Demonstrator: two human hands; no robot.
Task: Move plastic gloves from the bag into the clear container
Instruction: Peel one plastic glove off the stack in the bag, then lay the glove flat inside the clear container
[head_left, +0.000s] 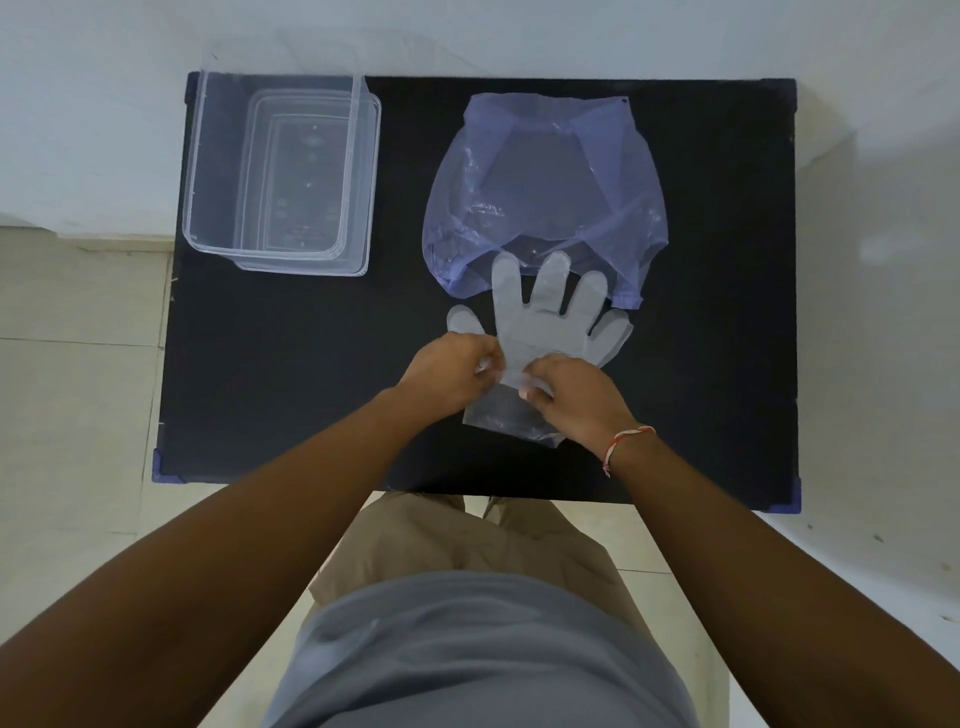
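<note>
A translucent plastic glove (540, 322) lies flat on the black table (291, 364), fingers pointing away from me and overlapping the mouth of a bluish plastic bag (540, 192). My left hand (447, 371) pinches the glove's cuff area from the left. My right hand (571, 400) pinches it from the right, fingers closed on the plastic. The clear container (280, 171) stands at the table's far left, with nothing visible inside it. Whether more gloves remain in the bag cannot be told.
The container sits on or beside its clear lid (371, 182). A white wall lies beyond the table's far edge. Tiled floor surrounds the table. A red-and-white thread is tied on my right wrist (626, 441).
</note>
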